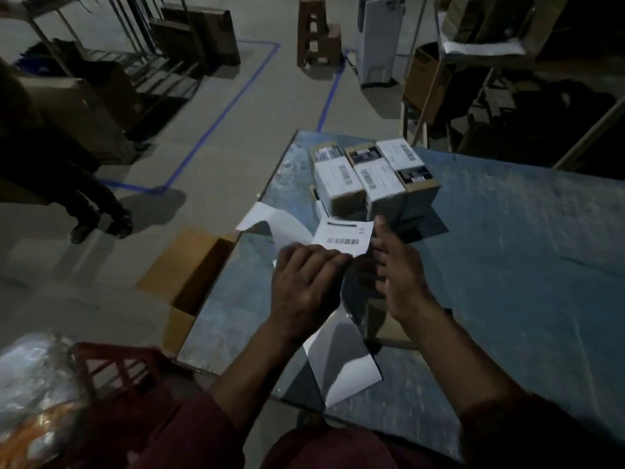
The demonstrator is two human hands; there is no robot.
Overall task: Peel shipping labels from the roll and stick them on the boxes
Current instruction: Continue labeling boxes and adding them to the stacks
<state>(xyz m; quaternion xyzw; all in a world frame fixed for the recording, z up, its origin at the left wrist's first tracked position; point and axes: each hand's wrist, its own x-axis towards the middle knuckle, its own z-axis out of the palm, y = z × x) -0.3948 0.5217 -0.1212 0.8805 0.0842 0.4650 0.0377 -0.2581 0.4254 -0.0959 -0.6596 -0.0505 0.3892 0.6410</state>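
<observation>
A white shipping label (345, 239) with barcodes hangs in the air above the blue table (507, 248). My left hand (304, 286) holds its near edge with curled fingers. My right hand (399, 269) is beside the label's right edge, fingers fairly straight and touching it. A strip of white backing paper (341, 367) trails down under my hands toward the table's front, and another length (270, 221) curls off to the left. Several small cardboard boxes (372, 177) stand in a cluster just beyond the label, some with white labels on top.
An open cardboard carton (192, 269) sits on the floor left of the table. A person's legs (84, 204) stand at far left. A red crate (118, 374) and plastic-wrapped goods (33, 384) lie at lower left. Shelving and a stool stand behind.
</observation>
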